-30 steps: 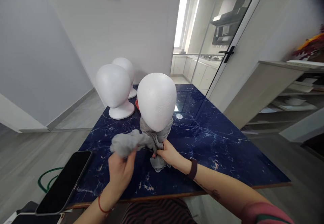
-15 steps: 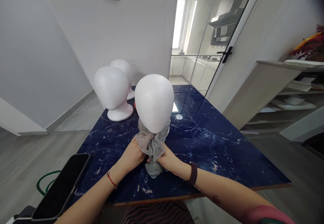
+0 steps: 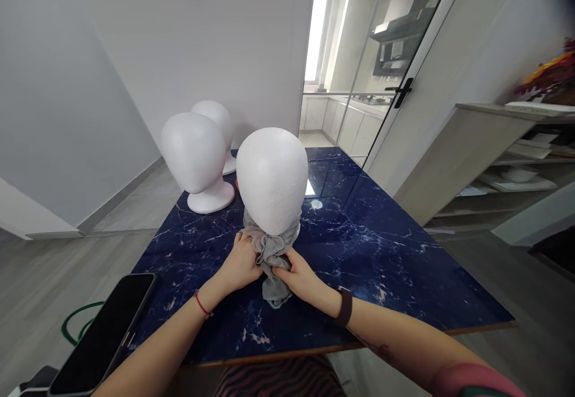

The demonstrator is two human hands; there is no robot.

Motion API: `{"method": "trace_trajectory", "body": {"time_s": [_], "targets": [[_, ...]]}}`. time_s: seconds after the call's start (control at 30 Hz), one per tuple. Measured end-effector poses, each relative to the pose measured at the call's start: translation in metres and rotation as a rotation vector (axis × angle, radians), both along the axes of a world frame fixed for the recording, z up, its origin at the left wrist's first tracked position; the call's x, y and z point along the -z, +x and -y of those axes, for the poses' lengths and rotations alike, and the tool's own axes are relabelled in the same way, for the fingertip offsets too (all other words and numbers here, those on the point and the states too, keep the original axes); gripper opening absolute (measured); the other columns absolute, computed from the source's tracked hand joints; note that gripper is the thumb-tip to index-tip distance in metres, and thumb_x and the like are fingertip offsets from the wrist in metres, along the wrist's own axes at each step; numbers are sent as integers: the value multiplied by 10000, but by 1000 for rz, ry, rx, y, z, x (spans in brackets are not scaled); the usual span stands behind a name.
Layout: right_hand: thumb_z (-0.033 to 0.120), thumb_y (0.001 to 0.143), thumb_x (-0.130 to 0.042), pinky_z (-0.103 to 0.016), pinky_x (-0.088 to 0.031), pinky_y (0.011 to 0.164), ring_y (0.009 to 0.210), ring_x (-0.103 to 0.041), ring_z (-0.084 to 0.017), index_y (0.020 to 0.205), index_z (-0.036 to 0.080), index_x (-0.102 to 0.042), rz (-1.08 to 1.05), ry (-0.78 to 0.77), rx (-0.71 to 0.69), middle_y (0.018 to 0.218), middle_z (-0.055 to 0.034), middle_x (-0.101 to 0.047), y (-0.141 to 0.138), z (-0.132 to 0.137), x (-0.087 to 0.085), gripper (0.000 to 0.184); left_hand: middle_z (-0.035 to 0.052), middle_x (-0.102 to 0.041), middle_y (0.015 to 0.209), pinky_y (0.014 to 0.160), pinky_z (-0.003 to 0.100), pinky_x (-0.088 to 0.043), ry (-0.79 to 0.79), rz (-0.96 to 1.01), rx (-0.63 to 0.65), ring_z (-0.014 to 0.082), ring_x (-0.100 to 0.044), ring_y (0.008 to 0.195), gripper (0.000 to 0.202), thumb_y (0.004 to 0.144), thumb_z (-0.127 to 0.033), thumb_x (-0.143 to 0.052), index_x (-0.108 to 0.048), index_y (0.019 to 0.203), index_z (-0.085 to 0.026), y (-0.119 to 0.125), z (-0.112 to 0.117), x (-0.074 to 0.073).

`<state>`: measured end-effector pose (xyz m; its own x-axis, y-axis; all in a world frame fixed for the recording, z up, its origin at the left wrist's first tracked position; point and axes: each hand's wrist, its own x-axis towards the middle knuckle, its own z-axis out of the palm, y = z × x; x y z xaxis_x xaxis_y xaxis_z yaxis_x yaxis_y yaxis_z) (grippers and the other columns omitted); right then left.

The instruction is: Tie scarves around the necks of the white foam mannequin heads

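A white foam mannequin head (image 3: pixel 272 175) stands upright at the near middle of the table. Around its neck goes a thin grey scarf (image 3: pixel 275 288), gathered in front with a loose end hanging down. My left hand (image 3: pixel 240 263) is closed on the scarf at the left side of the neck, its fingertips partly hidden by the cloth. On the right, my right hand (image 3: pixel 300 274) pinches the scarf between thumb and fingers, just below the chin.
Two more white foam heads, one nearer (image 3: pixel 195 154) and one behind it (image 3: pixel 215 118), stand at the table's back left. A black phone (image 3: pixel 105 331) lies at the left edge. The table (image 3: pixel 359 253) is dark blue marble; a glass door (image 3: pixel 354 55) stands behind.
My right hand has come up higher, its thumb now on top of the scarf. My left fingers have moved over the cloth at the neck. The view has shifted slightly.
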<state>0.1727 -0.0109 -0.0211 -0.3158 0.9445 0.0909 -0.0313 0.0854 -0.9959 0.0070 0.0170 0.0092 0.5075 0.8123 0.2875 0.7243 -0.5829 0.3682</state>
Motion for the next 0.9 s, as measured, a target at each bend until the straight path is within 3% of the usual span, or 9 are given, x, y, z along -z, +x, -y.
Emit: {"method": "trace_trajectory", "body": {"time_s": [0.13,0.27,0.47,0.6,0.7,0.8,0.9], "targets": [[120,749,-529,-364,-317,1051,1154,-472,-196,1144,223,-566,57,155,74,1213,-49,-544,3,1,-2,411,87,-595,978,877,441,-350,-64,33,-21,274,-471,981,219,672,-135,-509,-590,868,-188,0,1,-3],[98,748,-525,-348,-254,1089,1233,-399,-188,1131,248,-597,106,262,110,1277,-39,-479,3,1,-6,419,89,-572,1033,924,448,-317,-28,47,13,265,-457,1020,272,679,-124,-483,-569,930,-187,0,0,-3],[124,762,-530,-353,-332,1030,1134,-496,-195,1169,224,-551,120,201,41,1213,-49,-556,2,-2,-4,420,90,-572,1028,956,447,-290,-16,87,43,266,-461,1022,314,685,-159,-510,-543,997,-177,-1,1,-7],[165,783,-527,-350,-387,955,1026,-545,-198,1082,184,-571,170,192,59,1102,-61,-608,1,-3,-2,303,72,-576,983,901,421,-334,7,157,-27,249,-466,981,267,708,-144,-503,-520,971,-183,-3,5,-9],[192,764,-554,-334,-432,865,908,-569,-192,999,161,-585,168,96,42,986,-51,-635,-2,-1,-3,239,73,-548,1041,885,391,-362,60,283,-114,233,-470,1009,298,730,-132,-493,-488,1022,-189,-4,9,-7],[218,715,-607,-307,-470,763,814,-581,-180,946,149,-583,69,-118,-18,877,-33,-643,-5,3,-6,242,49,-522,941,801,345,-407,66,465,-329,207,-501,899,226,723,-183,-541,-471,937,-193,-3,13,1],[226,664,-657,-292,-479,728,752,-591,-160,932,149,-589,-82,-282,-69,819,-19,-650,-7,7,-15,286,13,-539,802,711,312,-426,-158,657,-428,179,-529,752,163,718,-246,-583,-475,829,-196,0,14,10]]}}
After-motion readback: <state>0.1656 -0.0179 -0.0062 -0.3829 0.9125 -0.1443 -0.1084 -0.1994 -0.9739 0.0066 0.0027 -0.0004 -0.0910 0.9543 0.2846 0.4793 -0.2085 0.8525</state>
